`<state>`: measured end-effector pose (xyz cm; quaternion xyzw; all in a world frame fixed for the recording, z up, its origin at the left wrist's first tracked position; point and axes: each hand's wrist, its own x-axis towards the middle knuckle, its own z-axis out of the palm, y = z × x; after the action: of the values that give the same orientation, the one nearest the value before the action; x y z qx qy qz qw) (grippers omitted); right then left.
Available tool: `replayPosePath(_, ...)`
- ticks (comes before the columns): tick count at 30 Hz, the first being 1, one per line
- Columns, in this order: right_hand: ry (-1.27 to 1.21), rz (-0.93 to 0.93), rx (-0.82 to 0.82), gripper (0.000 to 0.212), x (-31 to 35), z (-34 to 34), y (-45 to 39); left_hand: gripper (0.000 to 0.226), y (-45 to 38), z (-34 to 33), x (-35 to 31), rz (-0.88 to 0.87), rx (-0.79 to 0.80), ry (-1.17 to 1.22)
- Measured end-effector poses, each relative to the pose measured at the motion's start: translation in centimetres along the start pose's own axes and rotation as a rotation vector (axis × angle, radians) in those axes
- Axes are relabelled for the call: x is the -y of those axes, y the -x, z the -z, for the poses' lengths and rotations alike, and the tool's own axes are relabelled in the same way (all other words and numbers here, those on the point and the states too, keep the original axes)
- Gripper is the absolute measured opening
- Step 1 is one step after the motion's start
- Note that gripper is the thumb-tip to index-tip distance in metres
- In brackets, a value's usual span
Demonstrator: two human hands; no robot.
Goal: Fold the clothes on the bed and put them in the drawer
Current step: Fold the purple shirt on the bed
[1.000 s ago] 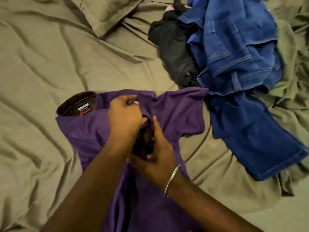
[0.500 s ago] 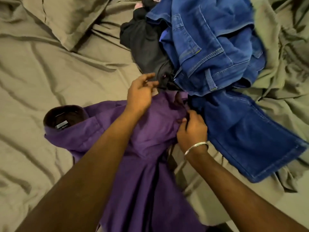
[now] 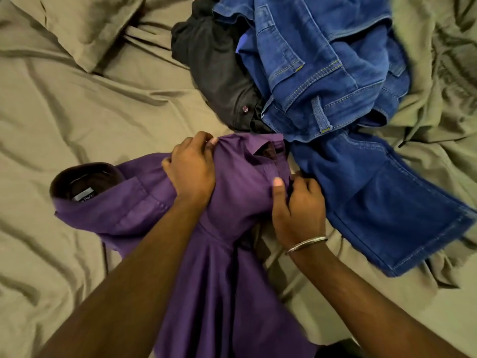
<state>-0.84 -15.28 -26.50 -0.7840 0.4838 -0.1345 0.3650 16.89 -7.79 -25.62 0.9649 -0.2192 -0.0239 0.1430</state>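
While both hands (image 3: 192, 174) (image 3: 296, 205) grip it, purple shirt's (image 3: 240, 192) collar points left.

Layout: clothes on bed (image 3: 77, 120), shirt (image 3: 232, 202) front-centre.
Collar end of shirt lies left; jeans (image 3: 348, 125) right and behind it, overlapping a dark garment (image 3: 219, 73) on their left. Pillow (image 3: 85, 24) back-left. Both hands rest on the shirt.
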Motion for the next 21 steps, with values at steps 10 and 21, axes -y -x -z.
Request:
replayPosePath(10, -0.119, 0.042, -0.034, 0.025, -1.9, 1.0, -0.9, 0.033, -0.7, -2.5, -0.4, -0.12, -0.008, -0.081)
replayPosePath(21, 0.079, 0.176, -0.189, 0.04, -1.0, 2.6, 7.2, 0.018, 3.7, -1.2, -1.4, -0.238, -0.21, 0.024)
